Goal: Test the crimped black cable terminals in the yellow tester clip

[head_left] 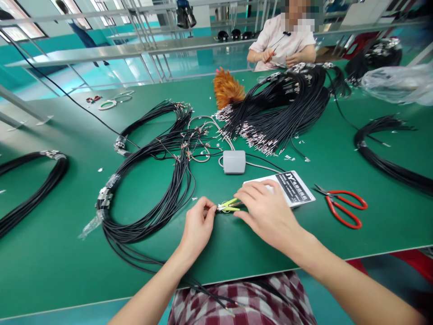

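- Large looped bundle of black cables (149,198) lies on the green table mat (67,253), left of the hands.
- Left hand (198,225): fingers pinched shut on a thin black cable end (216,210).
- Small yellow-green handled snips (229,206) sit between the hands, tips at that cable end.
- Right hand (267,210): fingers curled, gripping the snips.
- Red-handled scissors (341,205) lie further right, untouched.

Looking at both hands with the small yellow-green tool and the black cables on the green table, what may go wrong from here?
1. The left hand pinches a cable end right at the tip of the yellow-green tool that the right hand holds; a fingertip might get nipped.
2. The looped black cables trail off the table edge onto the lap; a tug could drag the bundle.
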Available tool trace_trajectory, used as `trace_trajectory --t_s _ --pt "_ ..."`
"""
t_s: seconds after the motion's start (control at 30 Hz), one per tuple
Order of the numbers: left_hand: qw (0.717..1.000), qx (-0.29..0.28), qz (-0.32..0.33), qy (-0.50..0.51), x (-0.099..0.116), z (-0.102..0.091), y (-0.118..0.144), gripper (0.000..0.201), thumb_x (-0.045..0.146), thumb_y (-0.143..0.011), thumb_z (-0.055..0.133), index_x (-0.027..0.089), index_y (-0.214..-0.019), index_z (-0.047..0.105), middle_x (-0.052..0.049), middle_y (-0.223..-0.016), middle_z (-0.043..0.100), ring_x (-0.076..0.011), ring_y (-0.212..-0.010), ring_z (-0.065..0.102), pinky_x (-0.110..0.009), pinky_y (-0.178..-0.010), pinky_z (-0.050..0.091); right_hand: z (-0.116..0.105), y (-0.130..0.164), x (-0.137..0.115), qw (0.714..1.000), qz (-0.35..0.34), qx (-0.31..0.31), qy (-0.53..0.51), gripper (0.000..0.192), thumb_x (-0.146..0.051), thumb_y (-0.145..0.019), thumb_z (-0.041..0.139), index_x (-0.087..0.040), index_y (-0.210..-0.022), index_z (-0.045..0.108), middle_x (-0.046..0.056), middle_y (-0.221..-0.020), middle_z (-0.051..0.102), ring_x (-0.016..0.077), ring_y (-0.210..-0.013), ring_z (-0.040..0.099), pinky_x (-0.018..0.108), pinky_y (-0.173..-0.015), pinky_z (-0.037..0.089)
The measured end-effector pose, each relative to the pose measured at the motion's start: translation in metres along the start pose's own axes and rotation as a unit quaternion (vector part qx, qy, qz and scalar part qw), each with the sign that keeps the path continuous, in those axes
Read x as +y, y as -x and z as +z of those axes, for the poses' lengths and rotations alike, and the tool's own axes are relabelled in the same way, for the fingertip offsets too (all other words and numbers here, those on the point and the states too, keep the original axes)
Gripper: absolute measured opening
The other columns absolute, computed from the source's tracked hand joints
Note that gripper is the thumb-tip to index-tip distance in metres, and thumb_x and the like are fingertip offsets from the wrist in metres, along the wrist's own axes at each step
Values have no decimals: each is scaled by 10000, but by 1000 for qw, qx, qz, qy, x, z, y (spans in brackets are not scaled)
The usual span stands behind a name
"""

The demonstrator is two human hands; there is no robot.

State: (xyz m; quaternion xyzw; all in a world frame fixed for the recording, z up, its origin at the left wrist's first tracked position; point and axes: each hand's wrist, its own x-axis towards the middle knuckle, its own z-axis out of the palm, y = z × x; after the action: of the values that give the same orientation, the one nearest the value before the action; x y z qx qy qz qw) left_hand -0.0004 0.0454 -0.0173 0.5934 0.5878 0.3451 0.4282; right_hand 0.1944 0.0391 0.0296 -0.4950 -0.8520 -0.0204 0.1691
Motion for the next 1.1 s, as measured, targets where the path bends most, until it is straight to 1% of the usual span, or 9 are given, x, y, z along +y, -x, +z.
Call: trace_trajectory --t_s 0.1,0.17,0.3,0.5,0.6,0.8,0.9,1.0,1.1 --pt "1000 0 -2 6 0 0 0 169 307 -849 514 214 -709 499 77 -542 415 -114 -467 387 -216 -465 255 -6 35 14 988 62 136 -29 184 -185 -930 578 -209 -1112 595 48 -1157 706 208 -1123 590 388 -957 354" --pt "1000 2 -3 11 1 -1 0 165 303 -845 520 214 -707 505 83 -528 396 -115 -465 378 -219 -469 252 -4 58 21 978 94 186 -29 252 -140 -921 559 -181 -1169 567 91 -1193 690 225 -1161 571 389 -961 388" --pt "1000 3 -5 18 2 -1 0 155 299 -840 531 211 -712 520 86 -517 394 -119 -466 375 -222 -481 256 12 83 17 979 76 185 -50 308 -83 -897 551 -191 -1186 547 88 -1210 698 245 -1199 553 422 -987 395" --pt "999 20 -9 23 0 -7 4 159 294 -814 552 202 -685 535 62 -557 447 -123 -507 407 -224 -492 255 30 79 9 965 98 243 -14 326 -37 -862 606 -245 -1111 576 24 -1045 765 225 -1036 651 440 -990 379" --pt "998 28 -19 49 -5 -14 6 187 331 -805 565 200 -683 515 59 -573 454 -110 -496 396 -215 -475 257 35 78 11 959 98 263 -18 354 -42 -853 611 -245 -1142 588 42 -1032 750 233 -1019 644 451 -989 399" --pt "988 -2 -57 146 -4 -30 12 287 388 -739 644 190 -908 524 34 -711 541 -93 -502 472 -207 -462 380 39 91 4 949 59 293 -100 451 -56 -830 616 -222 -1246 557 75 -1092 733 255 -1100 609 440 -938 463" --pt "982 -9 -73 176 2 -34 17 310 327 -712 684 176 -939 537 33 -748 531 -78 -523 481 -196 -475 382 38 99 -3 952 23 282 -119 352 -30 -813 607 -200 -1121 613 69 -1056 752 225 -1042 642 386 -890 493" --pt "974 -28 -94 204 7 -35 22 267 326 -718 699 164 -860 542 52 -650 520 -64 -477 440 -186 -457 330 37 98 -15 954 2 253 -159 299 -20 -820 578 -187 -1061 639 72 -1040 753 194 -988 673 326 -844 540" --pt "962 -63 -127 233 13 -34 31 271 350 -719 728 162 -778 543 66 -525 510 -68 -444 429 -193 -460 311 35 83 -36 943 40 208 -256 289 -55 -857 554 -186 -1105 624 73 -1001 745 164 -855 710 270 -744 589"
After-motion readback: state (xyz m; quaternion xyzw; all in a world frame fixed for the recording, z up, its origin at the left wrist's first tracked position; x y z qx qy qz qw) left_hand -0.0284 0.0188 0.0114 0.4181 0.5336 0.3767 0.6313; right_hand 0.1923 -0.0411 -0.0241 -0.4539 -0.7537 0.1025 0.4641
